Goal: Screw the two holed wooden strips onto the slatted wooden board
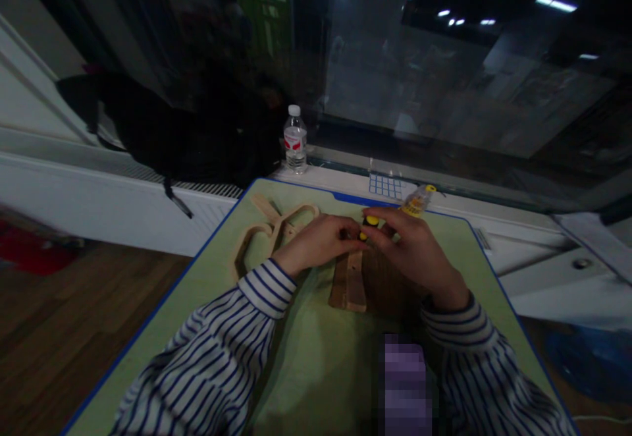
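Observation:
Over the far part of the table, my right hand (419, 251) pinches a small yellow-and-black object (372, 220) between thumb and fingers. Its kind cannot be made out, as fingertips cover much of it. From the other side, my left hand (318, 242) is closed with its fingertips at the object's lower yellow end. Just below both hands lies a light wooden strip (355, 284) with a small dark hole, resting on a dark brown wooden board (388, 284). Curved pale wooden frames (241, 248) lie left of my left hand, partly hidden by it.
A clear bottle with a yellow tip (417, 202) is behind my right hand. A water bottle (295, 143) stands on the sill beside a black bag (148, 126). The green table (296, 370) has a blue edge; a blurred-out purple item (405, 383) is near its front.

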`<state>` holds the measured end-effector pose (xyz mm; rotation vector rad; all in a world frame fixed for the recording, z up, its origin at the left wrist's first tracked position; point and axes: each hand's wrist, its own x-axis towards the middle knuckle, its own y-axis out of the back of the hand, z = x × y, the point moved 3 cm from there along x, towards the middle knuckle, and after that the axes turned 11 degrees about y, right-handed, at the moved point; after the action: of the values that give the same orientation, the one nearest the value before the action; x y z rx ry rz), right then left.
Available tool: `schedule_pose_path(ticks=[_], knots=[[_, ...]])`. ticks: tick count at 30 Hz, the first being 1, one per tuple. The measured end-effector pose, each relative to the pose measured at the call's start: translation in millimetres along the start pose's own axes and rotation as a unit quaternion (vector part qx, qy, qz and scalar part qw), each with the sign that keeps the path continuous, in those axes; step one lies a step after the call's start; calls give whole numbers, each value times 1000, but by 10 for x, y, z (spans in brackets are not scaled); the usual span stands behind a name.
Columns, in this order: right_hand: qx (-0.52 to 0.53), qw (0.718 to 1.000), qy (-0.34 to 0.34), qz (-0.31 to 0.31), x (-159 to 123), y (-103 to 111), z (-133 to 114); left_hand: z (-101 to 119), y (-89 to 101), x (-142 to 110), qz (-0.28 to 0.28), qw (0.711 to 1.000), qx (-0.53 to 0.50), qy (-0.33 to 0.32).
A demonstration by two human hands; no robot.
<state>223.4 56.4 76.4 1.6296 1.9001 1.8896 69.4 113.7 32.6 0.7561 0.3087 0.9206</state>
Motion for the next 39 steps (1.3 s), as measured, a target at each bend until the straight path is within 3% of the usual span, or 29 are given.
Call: schedule_pose_path(ticks=[6, 13, 21, 26, 32, 39], knots=[[40, 999, 8, -23, -12, 9, -18, -5, 0, 6, -21, 1000, -6, -4], [4, 1000, 4, 4, -17, -38, 26, -19, -32, 5, -51, 998, -23, -18], [17, 1000, 2, -1, 2, 13, -17, 4, 17, 3, -3, 1000, -3, 1], [39, 999, 6, -20, -12, 23, -9, -4, 16, 3, -21, 1000, -6, -12], [11, 1000, -10, 5, -14, -4, 39, -12, -28, 1, -55, 998, -24, -30], [-1, 1000, -11, 8, -7, 3, 45, -22, -16, -1, -11, 1000, -12, -1]])
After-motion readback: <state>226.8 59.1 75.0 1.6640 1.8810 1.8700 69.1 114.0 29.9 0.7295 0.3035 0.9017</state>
